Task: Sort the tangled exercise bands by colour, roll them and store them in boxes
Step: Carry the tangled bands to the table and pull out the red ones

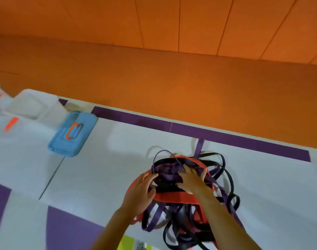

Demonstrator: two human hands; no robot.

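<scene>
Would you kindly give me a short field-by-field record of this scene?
surface: white with purple patches
band pile: red, purple and black bands in one tangle, unsorted
left hand: on the pile's left edge, grip unclear
right hand: fingers spread, resting on top of the pile
blue container: left of the pile, apart from it, orange clasp
clear box: far left, blurred

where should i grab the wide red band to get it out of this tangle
Take the wide red band at its flat stretch on the near side, coming from above. There it lies on top, fully exposed; farther round, purple loops and black loops tangle over it.
</scene>
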